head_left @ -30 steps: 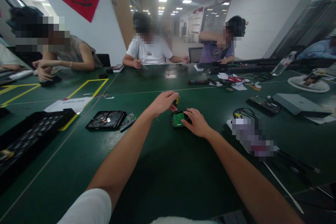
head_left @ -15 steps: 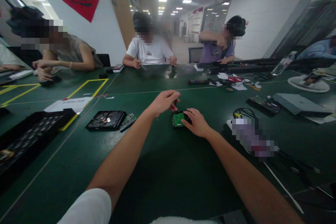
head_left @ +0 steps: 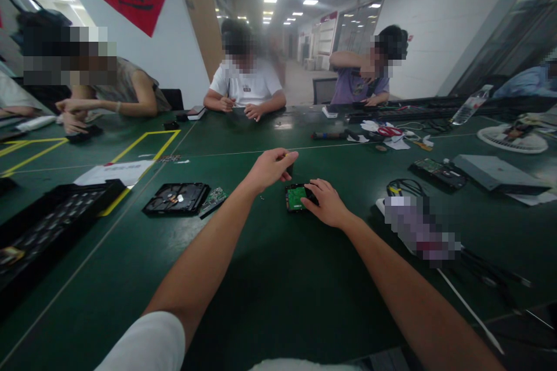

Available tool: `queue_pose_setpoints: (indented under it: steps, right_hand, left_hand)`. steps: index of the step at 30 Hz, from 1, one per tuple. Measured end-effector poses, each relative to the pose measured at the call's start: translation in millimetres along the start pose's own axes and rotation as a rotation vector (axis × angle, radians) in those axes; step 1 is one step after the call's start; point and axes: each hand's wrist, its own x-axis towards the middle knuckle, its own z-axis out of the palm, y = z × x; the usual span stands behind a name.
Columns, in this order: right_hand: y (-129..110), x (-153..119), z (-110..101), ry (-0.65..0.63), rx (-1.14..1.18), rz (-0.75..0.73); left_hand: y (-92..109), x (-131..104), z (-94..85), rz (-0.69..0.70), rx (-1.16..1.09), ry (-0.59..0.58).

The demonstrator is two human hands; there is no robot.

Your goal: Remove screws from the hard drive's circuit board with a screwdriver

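A hard drive (head_left: pixel 295 197) lies on the green table with its green circuit board facing up. My right hand (head_left: pixel 325 202) rests over its right side, thumb and fingers gripping it and hiding that part. Just above the drive's far left corner, my left hand (head_left: pixel 273 168) is closed in a pinch around a small dark upright tool (head_left: pixel 289 168), mostly hidden by the fingers. A tiny screw-like piece (head_left: pixel 261 197) lies left of the drive. Further left are an opened drive casing (head_left: pixel 176 199) and a loose circuit board (head_left: pixel 213 202) leaning by it.
A long black tray (head_left: pixel 65 220) stands at the left. To the right lie another hard drive (head_left: pixel 437 174), a grey metal box (head_left: pixel 498 173), a purple-and-white item (head_left: pixel 413 229) and cables. Across the table, a co-worker in white (head_left: pixel 246 84) and others sit; a water bottle (head_left: pixel 471 105) tilts behind.
My left hand has turned slightly with the dark tool; my right hand stays on the drive. Across the table, the white-shirted person's hand has moved inward.
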Motion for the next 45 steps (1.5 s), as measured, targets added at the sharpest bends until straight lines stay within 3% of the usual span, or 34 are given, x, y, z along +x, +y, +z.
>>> queue_pose_setpoints:
  steps: [5,18,28,34,40,45]
  right_hand:
    - [-0.6,0.1,-0.4,-0.002,-0.009,0.001]
    - [-0.1,0.7,1.2,0.007,-0.013,0.002]
    - [-0.7,-0.3,-0.5,0.002,-0.001,0.001]
    - [-0.5,-0.8,0.1,0.001,0.009,0.010]
    - [-0.6,-0.3,-0.3,-0.005,-0.001,0.007]
    - [-1.0,0.7,0.8,0.003,-0.007,0.007]
  left_hand:
    - [3.3,-2.3,0.0,0.029,-0.109,-0.077]
    - [4.2,-0.9,-0.5,-0.033,-0.166,-0.064]
    - [-2.6,-1.0,-1.3,0.103,0.075,0.029]
    - [-2.4,-3.1,-0.2,0.098,0.099,0.050]
    - [0.1,-3.0,0.9,0.118,0.003,-0.045]
    - [4.4,-2.7,0.8,0.030,-0.109,-0.080]
